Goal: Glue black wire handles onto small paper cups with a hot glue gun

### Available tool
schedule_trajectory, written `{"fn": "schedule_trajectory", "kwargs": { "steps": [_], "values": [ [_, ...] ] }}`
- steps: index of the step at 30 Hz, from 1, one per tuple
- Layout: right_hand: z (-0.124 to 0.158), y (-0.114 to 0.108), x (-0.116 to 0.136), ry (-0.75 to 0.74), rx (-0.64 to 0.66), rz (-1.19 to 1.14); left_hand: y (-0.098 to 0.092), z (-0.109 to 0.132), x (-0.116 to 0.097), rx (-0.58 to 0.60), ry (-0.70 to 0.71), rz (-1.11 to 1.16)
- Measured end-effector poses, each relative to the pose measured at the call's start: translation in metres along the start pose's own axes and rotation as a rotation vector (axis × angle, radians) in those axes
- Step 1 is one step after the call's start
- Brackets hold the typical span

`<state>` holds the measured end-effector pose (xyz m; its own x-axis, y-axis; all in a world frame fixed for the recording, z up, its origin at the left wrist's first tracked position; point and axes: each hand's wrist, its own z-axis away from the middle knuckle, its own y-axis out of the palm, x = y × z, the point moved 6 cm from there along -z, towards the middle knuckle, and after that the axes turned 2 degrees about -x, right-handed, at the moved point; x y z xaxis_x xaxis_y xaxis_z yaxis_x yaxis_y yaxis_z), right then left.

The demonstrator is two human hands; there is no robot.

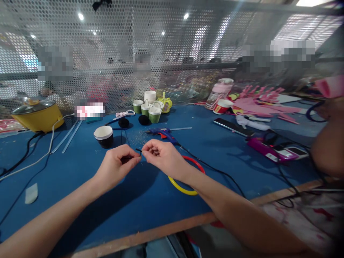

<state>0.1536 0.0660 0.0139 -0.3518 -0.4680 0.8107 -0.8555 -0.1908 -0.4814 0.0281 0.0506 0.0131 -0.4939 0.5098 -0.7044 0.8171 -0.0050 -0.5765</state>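
My left hand (119, 163) and my right hand (163, 157) meet over the middle of the table, fingertips almost touching. Between them is a thin, short black strip (138, 150), pinched by thumb and forefinger on each side; its exact kind is too small to tell. A cup with a white inside and black outside (104, 137) stands upright just beyond my left hand. Behind my right hand lies a blue glue gun (165, 135) with a red trigger. Two black rounded pieces (124, 123) rest farther back. Under my right forearm is a red and yellow ring (185, 190), partly hidden.
Small green cups (154, 115) stand at the back, near a perforated metal screen (118, 71). A yellow pot (40, 118) is far left. On the right are a phone (233, 127), a purple power strip (271, 148), trailing cords, pink pieces (255, 107) and another person's arm (328, 143).
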Motion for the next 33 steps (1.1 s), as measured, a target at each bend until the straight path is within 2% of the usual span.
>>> {"fn": "schedule_trajectory", "kwargs": {
  "steps": [3, 6, 8, 11, 14, 18, 21, 25, 27, 29, 33],
  "values": [
    [0.002, 0.002, 0.007, -0.120, 0.002, 0.240, -0.001, 0.003, -0.017, -0.029, 0.205, -0.203],
    [0.005, 0.007, 0.013, -0.204, 0.099, 0.338, -0.005, 0.001, -0.022, 0.001, 0.269, -0.269],
    [0.007, 0.009, 0.014, -0.194, 0.175, 0.264, -0.009, -0.003, -0.019, 0.054, 0.225, -0.226],
    [0.007, 0.008, 0.012, -0.069, 0.243, 0.037, -0.012, -0.009, -0.004, 0.117, 0.045, -0.037],
    [0.005, 0.006, 0.009, 0.036, 0.231, -0.138, -0.007, -0.010, 0.012, 0.162, -0.141, 0.227],
    [0.002, 0.003, 0.001, 0.102, 0.151, -0.204, 0.003, -0.006, 0.020, 0.141, -0.227, 0.371],
    [0.000, 0.001, -0.004, 0.074, 0.073, -0.107, 0.004, -0.002, 0.015, 0.025, -0.181, 0.244],
    [0.001, 0.000, 0.004, -0.112, 0.003, 0.235, -0.002, 0.002, -0.007, -0.081, 0.083, -0.100],
    [0.003, 0.002, 0.009, -0.203, 0.011, 0.387, -0.003, 0.002, -0.017, -0.077, 0.194, -0.217],
    [0.005, 0.005, 0.013, -0.267, 0.035, 0.480, -0.006, 0.001, -0.020, -0.051, 0.226, -0.267],
    [0.007, 0.008, 0.017, -0.267, 0.147, 0.432, -0.010, -0.007, -0.010, 0.070, 0.119, -0.160]
  ]
}}
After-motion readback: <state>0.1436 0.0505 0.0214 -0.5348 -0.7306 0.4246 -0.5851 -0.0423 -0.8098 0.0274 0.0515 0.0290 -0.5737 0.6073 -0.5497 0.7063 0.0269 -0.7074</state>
